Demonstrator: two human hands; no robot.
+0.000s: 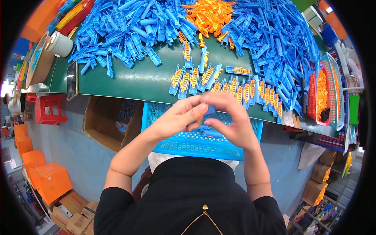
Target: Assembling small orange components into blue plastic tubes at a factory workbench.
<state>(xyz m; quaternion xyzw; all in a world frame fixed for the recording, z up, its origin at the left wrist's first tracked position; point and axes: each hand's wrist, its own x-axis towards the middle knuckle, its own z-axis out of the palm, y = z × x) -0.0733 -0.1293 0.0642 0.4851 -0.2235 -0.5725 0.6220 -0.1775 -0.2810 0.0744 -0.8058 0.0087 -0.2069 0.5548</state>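
Note:
Both my hands meet over a blue plastic basket [188,148] at the table's front edge. My left hand [181,114] is closed, thumb and fingers pinching a small blue plastic part [210,111]; a bit of orange shows by its fingertips. My right hand [234,119] curls round the same part from the other side, with its fingertips partly hidden behind my left hand. Just beyond stand rows of blue shells with orange inserts [185,83], laid side by side on the green table [129,80]. Several blue parts lie in the basket under my hands.
Large heaps of blue shells [129,29] and a pile of orange inserts [211,15] cover the far table. A phone [72,81] lies at the left edge. A cardboard box [102,131] stands left of the basket; a red basket [312,96] of orange parts sits right.

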